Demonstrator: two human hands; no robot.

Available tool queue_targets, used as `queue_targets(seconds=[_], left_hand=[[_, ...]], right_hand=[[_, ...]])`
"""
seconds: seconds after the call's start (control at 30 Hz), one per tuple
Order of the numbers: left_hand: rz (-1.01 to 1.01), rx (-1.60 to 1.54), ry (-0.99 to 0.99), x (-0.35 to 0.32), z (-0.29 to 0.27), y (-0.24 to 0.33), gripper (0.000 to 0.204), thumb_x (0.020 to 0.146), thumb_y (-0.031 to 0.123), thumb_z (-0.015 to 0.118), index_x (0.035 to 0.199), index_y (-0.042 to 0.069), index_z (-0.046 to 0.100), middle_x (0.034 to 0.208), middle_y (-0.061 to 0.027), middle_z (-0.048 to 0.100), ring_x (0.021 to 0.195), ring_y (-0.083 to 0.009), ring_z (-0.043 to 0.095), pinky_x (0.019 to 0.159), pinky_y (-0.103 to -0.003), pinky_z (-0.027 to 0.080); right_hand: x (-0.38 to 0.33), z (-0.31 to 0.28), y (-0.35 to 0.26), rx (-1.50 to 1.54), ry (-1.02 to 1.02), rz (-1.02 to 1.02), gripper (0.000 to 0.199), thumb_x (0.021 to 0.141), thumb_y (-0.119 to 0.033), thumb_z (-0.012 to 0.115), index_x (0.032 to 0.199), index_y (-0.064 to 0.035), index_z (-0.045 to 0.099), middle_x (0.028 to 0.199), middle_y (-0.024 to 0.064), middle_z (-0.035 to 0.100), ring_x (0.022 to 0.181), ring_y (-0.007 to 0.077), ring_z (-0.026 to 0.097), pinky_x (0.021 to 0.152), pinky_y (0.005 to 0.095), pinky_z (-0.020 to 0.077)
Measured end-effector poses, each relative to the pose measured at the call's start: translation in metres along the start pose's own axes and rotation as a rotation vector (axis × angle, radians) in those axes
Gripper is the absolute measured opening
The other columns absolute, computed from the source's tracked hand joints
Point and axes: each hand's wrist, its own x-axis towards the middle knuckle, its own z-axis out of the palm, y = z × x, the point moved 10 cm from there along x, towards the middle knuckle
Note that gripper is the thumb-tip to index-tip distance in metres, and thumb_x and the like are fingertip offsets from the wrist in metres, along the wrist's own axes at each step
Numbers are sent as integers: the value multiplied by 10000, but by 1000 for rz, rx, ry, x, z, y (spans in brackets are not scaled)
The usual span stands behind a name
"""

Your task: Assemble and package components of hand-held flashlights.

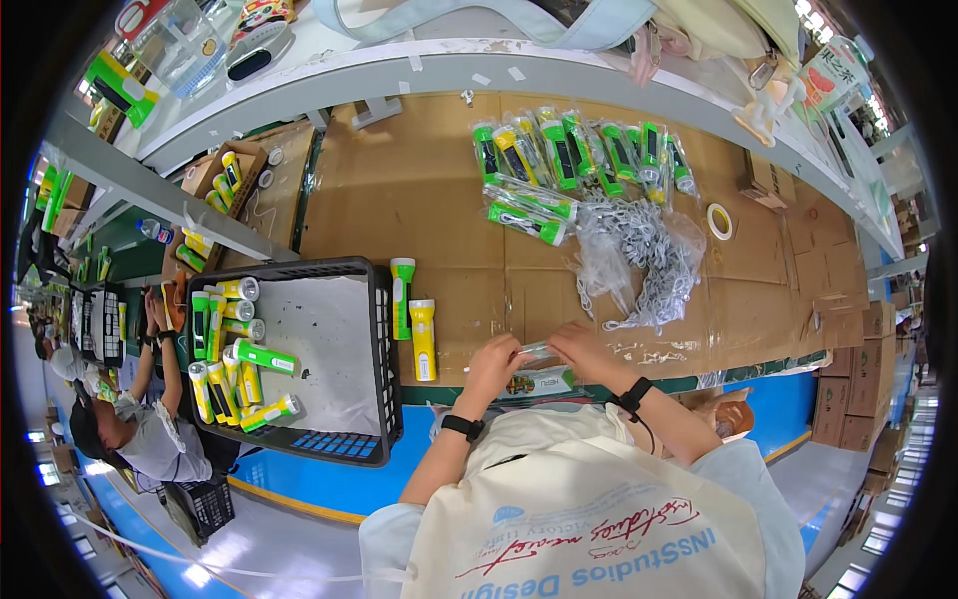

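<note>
At the near edge of the cardboard-covered bench, my left hand (494,366) and my right hand (583,351) are closed on opposite ends of a clear plastic bag (538,350). Just below it, against the bench edge, lies a green and white printed piece (540,382); whether it is part of the bag I cannot tell. To the left of my left hand, a yellow flashlight (423,342) and a green flashlight (402,298) lie side by side on the cardboard (464,290).
A black crate (383,339) with loose flashlights (265,357) stands at left. Bagged flashlights (561,155) lie at the back beside a silvery heap of cords or chains (644,260) and a tape roll (718,222). A shelf (449,62) spans overhead; a co-worker (150,434) sits far left.
</note>
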Motion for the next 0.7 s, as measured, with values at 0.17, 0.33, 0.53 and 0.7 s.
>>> queue_targets(seconds=[0.17, 0.33, 0.53, 0.7], left_hand=[[-116, -326, -56, 1, 11, -11, 169, 831, 177, 635, 799, 11, 624, 773, -123, 579, 728, -326, 576, 619, -396, 453], [6, -155, -74, 8, 16, 9, 136, 827, 144, 620, 798, 11, 613, 792, -125, 581, 745, -332, 580, 623, -402, 463], [174, 85, -121, 9, 18, 23, 81, 826, 108, 595, 809, 29, 600, 807, -118, 586, 771, -345, 578, 641, -417, 472], [159, 163, -78, 9, -13, 7, 77, 829, 102, 587, 826, 27, 605, 820, -123, 592, 789, -348, 579, 655, -424, 474]], right_hand=[[-5, -6, 1, -147, 18, -58, 121, 844, -167, 575, 863, -47, 583, 827, 95, 585, 823, 281, 555, 761, 385, 415], [-13, -11, -5, -122, -1, 4, 96, 832, -155, 574, 874, -69, 588, 841, 82, 589, 828, 268, 562, 759, 373, 418], [-20, -36, 3, -180, 13, -52, 106, 793, -136, 572, 888, -97, 594, 844, 64, 592, 833, 245, 572, 770, 363, 424], [-32, -73, 15, -292, 117, -79, 111, 780, -112, 582, 887, -96, 606, 824, 57, 594, 839, 242, 572, 768, 358, 428]])
